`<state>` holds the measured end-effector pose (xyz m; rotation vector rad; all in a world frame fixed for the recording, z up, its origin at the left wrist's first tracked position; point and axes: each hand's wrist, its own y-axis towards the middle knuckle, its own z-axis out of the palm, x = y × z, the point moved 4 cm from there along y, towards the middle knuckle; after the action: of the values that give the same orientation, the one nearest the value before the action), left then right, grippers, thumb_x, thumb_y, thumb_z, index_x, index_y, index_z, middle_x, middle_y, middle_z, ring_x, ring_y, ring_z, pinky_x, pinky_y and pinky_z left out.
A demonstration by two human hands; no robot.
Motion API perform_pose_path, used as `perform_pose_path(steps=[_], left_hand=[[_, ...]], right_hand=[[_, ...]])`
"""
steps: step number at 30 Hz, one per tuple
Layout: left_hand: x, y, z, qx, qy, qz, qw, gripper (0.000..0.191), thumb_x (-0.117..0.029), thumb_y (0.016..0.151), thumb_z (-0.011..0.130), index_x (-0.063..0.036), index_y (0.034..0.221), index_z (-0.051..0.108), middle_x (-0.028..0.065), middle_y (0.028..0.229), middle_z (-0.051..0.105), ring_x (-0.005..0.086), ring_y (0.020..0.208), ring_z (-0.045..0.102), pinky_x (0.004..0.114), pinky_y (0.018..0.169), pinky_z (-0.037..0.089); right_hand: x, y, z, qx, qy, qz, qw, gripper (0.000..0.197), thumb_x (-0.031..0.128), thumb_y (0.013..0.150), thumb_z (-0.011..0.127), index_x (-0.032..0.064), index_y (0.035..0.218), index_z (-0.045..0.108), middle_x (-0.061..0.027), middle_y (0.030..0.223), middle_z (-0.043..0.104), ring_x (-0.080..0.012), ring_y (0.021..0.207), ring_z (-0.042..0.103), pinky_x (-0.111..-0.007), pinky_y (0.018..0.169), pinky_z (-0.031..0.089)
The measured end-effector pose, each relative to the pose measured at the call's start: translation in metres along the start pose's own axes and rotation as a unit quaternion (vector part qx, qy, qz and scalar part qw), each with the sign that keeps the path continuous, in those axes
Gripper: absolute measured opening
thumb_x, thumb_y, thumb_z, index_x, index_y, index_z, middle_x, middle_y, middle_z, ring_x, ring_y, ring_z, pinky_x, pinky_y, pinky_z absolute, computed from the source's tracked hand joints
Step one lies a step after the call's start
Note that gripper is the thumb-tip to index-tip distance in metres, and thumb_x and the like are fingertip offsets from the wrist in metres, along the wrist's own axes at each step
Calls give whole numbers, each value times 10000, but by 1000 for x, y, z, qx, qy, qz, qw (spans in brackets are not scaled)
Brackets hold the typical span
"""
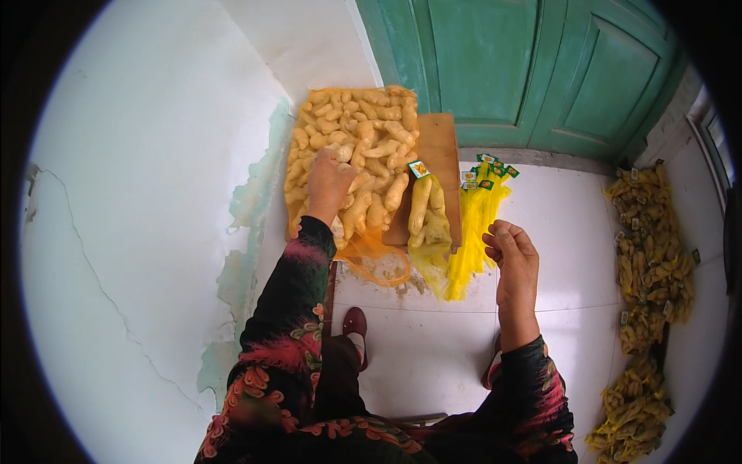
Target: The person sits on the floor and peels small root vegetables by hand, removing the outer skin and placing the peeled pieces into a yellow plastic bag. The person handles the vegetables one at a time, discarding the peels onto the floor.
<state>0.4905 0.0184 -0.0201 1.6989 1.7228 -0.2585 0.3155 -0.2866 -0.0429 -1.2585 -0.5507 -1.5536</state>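
My left hand [330,181] reaches into a heap of ginger roots [379,165] lying on an orange mesh sack. Its thumb and fingers are around a pale ginger root [344,152]; part of the grip is hidden by the hand. My right hand [515,261] hovers over the floor with its fingers loosely curled, and nothing shows in it. Between the hands, a yellow mesh bag [429,217] with a few ginger roots inside lies on a brown board [439,139]. A printed tag [418,169] sits at its upper end, and its loose tail hangs over the board's near edge.
Flat yellow mesh bags [478,223] with green-edged tags lie right of the board. Many filled bags [652,255] line the right wall. A green panelled door [484,64] stands behind, and a peeling white wall [145,191] rises at left. My shoes [355,325] rest on pale floor tiles.
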Motion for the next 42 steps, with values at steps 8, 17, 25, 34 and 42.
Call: perform_pose_path(steps=[8,17,25,34,42], left_hand=[[-13,-64,-42,114,-575,-116,802,353,-16,803,590,-43,1149,523,108,1105,575,200,935,576,322,796,479],[-95,-160,5,290,-682,-174,648,347,-18,823,593,-38,1159,511,123,1184,561,196,1034,558,372,888,478],[-109,-158,-13,204,-406,42,890,400,-17,807,661,-14,1175,503,69,1099,569,155,977,557,289,852,461],[-100,-154,-21,163,-460,41,872,255,-23,851,629,-11,1098,565,35,1028,609,78,892,554,233,787,466],[-96,-156,-25,156,-420,-5,894,89,-40,883,598,-2,962,614,-23,861,597,24,729,510,173,668,430]], right_hand=[[-6,-12,14,79,1,16,997,177,123,918,562,4,1040,613,-45,887,632,-118,770,619,-236,658,487],[-18,-32,41,247,-3,41,968,269,183,930,569,9,1134,590,-47,949,644,-112,780,616,-241,679,491],[-28,-31,49,270,27,102,957,288,214,927,582,11,1130,590,-39,948,643,-97,802,619,-218,637,506],[-25,-34,53,304,88,112,942,344,163,929,562,13,1237,528,-50,1089,613,-139,912,622,-256,760,515],[-23,-32,54,305,69,79,947,416,79,868,609,49,1274,525,-75,1139,606,-183,963,614,-303,818,517]])
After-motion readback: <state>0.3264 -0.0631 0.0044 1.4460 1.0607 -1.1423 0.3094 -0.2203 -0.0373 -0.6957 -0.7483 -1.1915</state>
